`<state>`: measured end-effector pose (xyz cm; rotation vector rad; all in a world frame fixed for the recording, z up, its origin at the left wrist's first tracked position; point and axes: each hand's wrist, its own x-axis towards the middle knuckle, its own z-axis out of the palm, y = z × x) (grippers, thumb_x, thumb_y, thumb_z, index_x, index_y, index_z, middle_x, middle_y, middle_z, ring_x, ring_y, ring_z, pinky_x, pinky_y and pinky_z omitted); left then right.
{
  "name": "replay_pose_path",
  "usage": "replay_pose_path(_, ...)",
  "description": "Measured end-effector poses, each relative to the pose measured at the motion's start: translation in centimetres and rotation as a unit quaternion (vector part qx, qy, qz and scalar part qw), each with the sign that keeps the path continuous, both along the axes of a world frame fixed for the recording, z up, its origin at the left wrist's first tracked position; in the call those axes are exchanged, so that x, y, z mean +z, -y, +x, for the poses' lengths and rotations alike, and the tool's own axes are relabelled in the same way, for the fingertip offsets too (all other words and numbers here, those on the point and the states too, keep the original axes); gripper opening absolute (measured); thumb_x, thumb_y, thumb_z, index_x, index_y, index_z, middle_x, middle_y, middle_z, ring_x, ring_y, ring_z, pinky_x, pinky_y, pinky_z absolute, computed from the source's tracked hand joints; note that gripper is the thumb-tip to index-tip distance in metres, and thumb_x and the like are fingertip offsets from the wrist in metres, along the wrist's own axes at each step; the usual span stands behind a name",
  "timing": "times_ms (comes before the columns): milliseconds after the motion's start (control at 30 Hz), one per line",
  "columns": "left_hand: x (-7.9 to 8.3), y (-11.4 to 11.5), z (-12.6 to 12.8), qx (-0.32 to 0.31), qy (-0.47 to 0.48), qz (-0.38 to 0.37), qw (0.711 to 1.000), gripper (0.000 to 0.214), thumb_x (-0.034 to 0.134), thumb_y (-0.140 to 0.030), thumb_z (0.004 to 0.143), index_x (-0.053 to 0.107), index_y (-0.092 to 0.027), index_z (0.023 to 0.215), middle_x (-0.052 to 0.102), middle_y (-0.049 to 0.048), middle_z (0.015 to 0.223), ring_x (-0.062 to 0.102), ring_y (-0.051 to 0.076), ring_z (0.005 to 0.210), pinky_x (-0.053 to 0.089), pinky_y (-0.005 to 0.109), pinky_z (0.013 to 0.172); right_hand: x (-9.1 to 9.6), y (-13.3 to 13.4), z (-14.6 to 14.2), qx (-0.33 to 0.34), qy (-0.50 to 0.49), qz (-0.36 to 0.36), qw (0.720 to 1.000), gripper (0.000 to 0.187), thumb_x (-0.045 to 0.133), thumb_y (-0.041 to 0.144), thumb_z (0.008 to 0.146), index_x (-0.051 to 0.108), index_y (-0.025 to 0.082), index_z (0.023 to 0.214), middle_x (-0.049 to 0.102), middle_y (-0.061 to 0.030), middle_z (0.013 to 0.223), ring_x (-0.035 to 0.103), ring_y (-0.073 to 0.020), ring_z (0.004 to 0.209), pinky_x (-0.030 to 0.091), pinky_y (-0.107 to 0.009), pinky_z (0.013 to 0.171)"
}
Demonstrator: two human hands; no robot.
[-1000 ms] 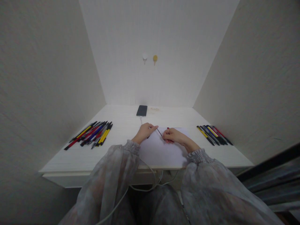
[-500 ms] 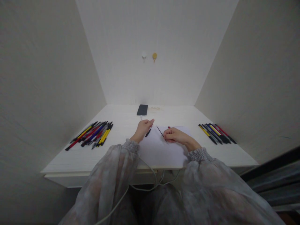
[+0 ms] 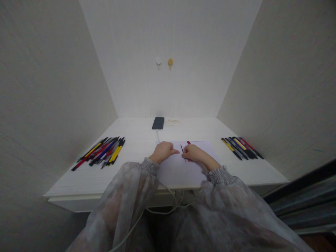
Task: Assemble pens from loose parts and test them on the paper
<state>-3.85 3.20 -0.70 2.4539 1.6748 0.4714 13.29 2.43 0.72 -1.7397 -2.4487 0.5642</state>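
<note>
Both my hands rest on a white sheet of paper at the desk's front middle. My right hand is closed on a red pen, whose tip pokes out beyond the fingers. A thin dark rod, like a pen refill, sticks up from the same grip. My left hand lies just left of it, fingers curled together, fingertips almost touching the right hand. What they hold, if anything, is hidden.
A pile of several coloured pens lies at the desk's left, a row of several pens at its right. A dark phone lies at the back, its white cable running off the front edge. Two hooks hang on the wall.
Half a second ago my left hand was lifted and open, with a small black piece on the paper beside it. It has now come down closed over that spot, near the right hand.
</note>
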Motion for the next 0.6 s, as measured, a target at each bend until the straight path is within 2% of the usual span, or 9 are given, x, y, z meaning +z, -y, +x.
replay_pose_path(133,0.1,0.2,0.2,0.005,-0.015,0.014,1.000,0.048,0.042,-0.060,0.071,0.062,-0.017,0.065,0.061,0.0073,0.066,0.055,0.019,0.068,0.033,0.025,0.056,0.7,0.5,-0.2,-0.002,-0.010,0.048,0.999,0.015,0.052,0.024,0.068,0.063,0.013,0.068,0.062,-0.0052,0.059,0.054,-0.0120,0.058,0.034,-0.020,0.052)
replay_pose_path(267,0.2,0.3,0.2,0.021,0.007,0.023,0.999,0.051,0.035,-0.057,0.077,0.061,-0.016,0.063,0.061,0.0091,0.067,0.055,0.019,0.069,0.034,0.026,0.059,1.2,1.3,-1.1,0.028,-0.027,0.019,0.999,0.016,0.052,0.026,0.069,0.063,0.015,0.068,0.062,-0.0047,0.058,0.054,-0.0124,0.057,0.036,-0.021,0.053)
replay_pose_path(333,0.4,0.3,0.1,0.051,0.030,0.027,0.998,0.048,0.034,-0.054,0.079,0.061,-0.016,0.067,0.061,0.0089,0.070,0.055,0.019,0.071,0.035,0.026,0.061,1.1,1.8,-1.9,0.025,0.017,0.015,0.999,0.015,0.055,0.027,0.066,0.064,0.015,0.067,0.063,-0.0061,0.062,0.056,-0.0141,0.061,0.037,-0.022,0.055)
replay_pose_path(433,0.7,0.3,-0.3,0.128,0.057,0.023,0.990,0.039,0.037,-0.049,0.079,0.059,-0.017,0.075,0.062,0.0075,0.078,0.055,0.018,0.076,0.036,0.025,0.063,0.9,2.2,-2.7,0.021,0.082,0.045,0.995,0.019,0.056,0.029,0.062,0.065,0.014,0.070,0.064,-0.0096,0.071,0.057,-0.0174,0.069,0.039,-0.023,0.057)
replay_pose_path(500,0.7,0.2,-0.7,0.166,0.060,0.015,0.984,0.035,0.041,-0.048,0.077,0.057,-0.017,0.081,0.062,0.0075,0.083,0.055,0.019,0.080,0.037,0.026,0.065,1.0,2.1,-2.7,0.025,0.091,0.045,0.994,0.021,0.054,0.029,0.063,0.066,0.013,0.068,0.065,-0.0110,0.071,0.058,-0.0180,0.068,0.039,-0.024,0.057)
replay_pose_path(600,0.4,-0.1,-1.2,0.177,0.053,-0.004,0.983,0.035,0.047,-0.047,0.073,0.053,-0.017,0.090,0.061,0.0088,0.086,0.055,0.021,0.082,0.038,0.027,0.065,1.7,1.5,-1.5,0.020,0.067,0.012,0.997,0.020,0.051,0.026,0.066,0.065,0.013,0.062,0.064,-0.0100,0.063,0.058,-0.0167,0.063,0.039,-0.023,0.056)
